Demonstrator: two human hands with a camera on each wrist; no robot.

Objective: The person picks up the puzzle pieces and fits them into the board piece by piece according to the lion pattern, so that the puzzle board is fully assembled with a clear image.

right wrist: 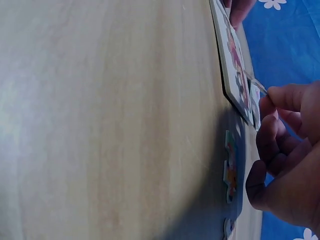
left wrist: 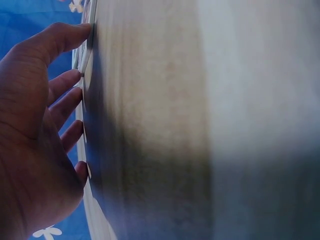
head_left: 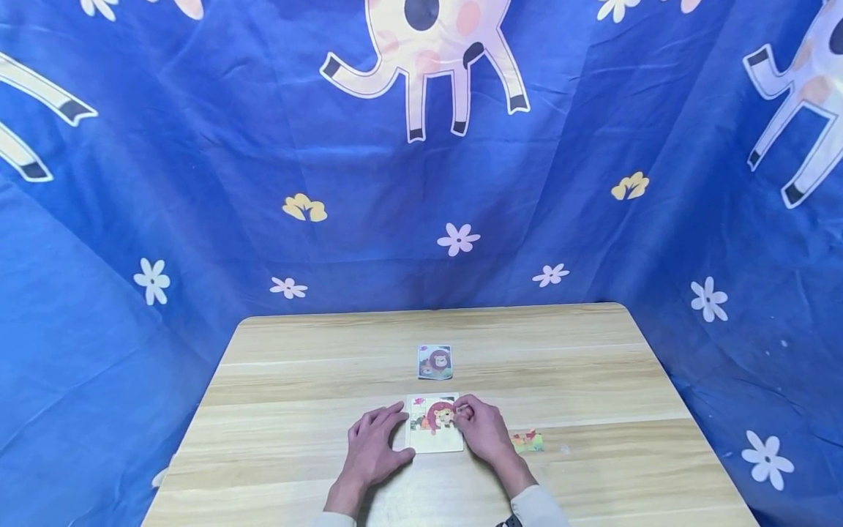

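A square puzzle board (head_left: 436, 443) with a partly filled lion picture lies on the table. My left hand (head_left: 377, 448) rests at its left side, the thumb by the lower left corner and the loosely spread fingers by the upper left edge. Those fingers (left wrist: 67, 105) touch down along the tabletop in the left wrist view. At the board's right edge my right hand (head_left: 484, 430) pinches a thin puzzle piece (right wrist: 257, 85) between thumb and forefinger. The piece is tilted over the board, and its picture is mostly hidden.
A small lion picture card (head_left: 435, 362) lies behind the board. Loose coloured puzzle pieces (head_left: 529, 440) lie to the right of my right hand, with a small pale item (head_left: 565, 449) beside them. Behind the wooden table (head_left: 296, 344) hangs a blue patterned cloth (head_left: 369, 256).
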